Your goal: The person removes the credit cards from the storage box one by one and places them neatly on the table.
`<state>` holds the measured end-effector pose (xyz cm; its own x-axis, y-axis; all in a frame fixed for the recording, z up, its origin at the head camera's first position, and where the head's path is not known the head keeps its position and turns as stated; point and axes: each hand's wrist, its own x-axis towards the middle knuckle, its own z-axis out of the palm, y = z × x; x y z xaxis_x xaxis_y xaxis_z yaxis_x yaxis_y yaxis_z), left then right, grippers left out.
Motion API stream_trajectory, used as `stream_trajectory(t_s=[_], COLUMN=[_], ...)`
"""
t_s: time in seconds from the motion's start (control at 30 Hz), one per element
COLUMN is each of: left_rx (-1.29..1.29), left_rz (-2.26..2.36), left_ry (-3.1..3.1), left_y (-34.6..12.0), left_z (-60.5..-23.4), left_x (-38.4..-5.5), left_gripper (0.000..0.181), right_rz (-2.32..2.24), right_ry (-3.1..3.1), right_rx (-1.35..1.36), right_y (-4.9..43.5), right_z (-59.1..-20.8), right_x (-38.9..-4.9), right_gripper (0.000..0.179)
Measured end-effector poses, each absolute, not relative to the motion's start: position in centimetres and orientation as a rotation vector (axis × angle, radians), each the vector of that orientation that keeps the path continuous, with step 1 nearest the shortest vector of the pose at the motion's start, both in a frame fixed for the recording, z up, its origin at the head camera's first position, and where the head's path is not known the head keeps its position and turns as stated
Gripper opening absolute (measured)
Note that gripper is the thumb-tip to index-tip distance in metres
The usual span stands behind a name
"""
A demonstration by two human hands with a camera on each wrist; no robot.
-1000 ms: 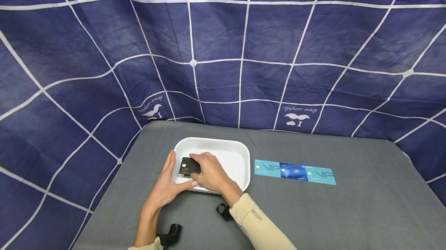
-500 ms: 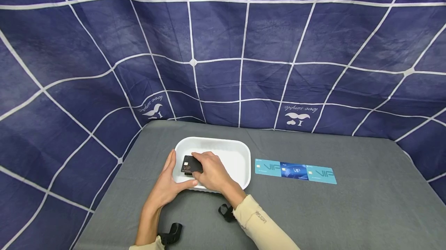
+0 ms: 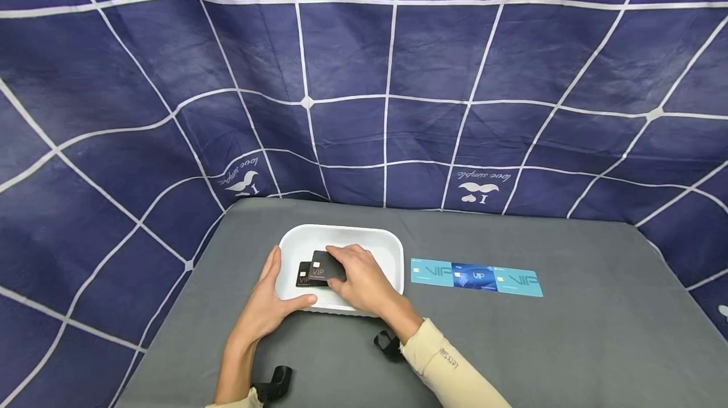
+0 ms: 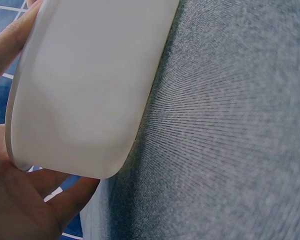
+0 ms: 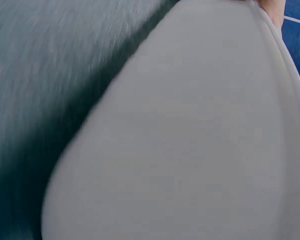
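A white plastic tray [image 3: 370, 239] rests on the grey surface, left of centre. My left hand [image 3: 270, 300] holds its left end, thumb along the front rim and fingers along the side; the left wrist view shows the hand around the tray's corner [image 4: 85, 95]. Inside the tray, a black VIP card [image 3: 303, 275] lies at the left. Over it, partly covering it, is a second black VIP card [image 3: 321, 266], pinched at its right end between thumb and fingers of my right hand [image 3: 361, 278]. The tray's outer wall [image 5: 180, 125] fills most of the right wrist view, hiding the card.
Right of the tray, a light blue VIP card [image 3: 430, 271], a dark blue VIP card [image 3: 474, 276] and another light blue card [image 3: 519, 282] lie edge to edge in a row. A dark blue curtain [image 3: 352, 130] with white lines stands behind the grey cloth surface [image 3: 597, 319].
My right hand has moved the upper black card rightward, uncovering more of the black card beneath it. The left hand has kept its hold on the tray. The row of cards is unchanged.
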<state>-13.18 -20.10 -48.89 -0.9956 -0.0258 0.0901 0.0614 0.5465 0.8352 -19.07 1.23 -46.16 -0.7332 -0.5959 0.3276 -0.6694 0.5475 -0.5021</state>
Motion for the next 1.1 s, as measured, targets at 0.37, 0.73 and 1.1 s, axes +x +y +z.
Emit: stream_trajectory(t_s=[0.37,0.73,1.1], left_rx=[-0.051,-0.042,-0.041], left_rz=[-1.458,-1.446,-1.457], left_ry=[-2.676,-2.681,-2.681], left_y=[-20.0,-20.1,-20.1], left_z=[-48.8,-48.8,-48.7], left_x=[-13.4,-13.2,-13.2], left_gripper=[0.125,0.126,0.126], right_rz=[0.898,0.993,0.973], right_ry=[-2.657,-2.604,-2.58], right_rx=[1.102,1.056,1.047], right_y=[4.5,7.5,10.7], right_z=[-45.5,-45.3,-45.6], right_x=[-18.6,-17.5,-16.5], right_gripper=[0.056,0.056,0.058])
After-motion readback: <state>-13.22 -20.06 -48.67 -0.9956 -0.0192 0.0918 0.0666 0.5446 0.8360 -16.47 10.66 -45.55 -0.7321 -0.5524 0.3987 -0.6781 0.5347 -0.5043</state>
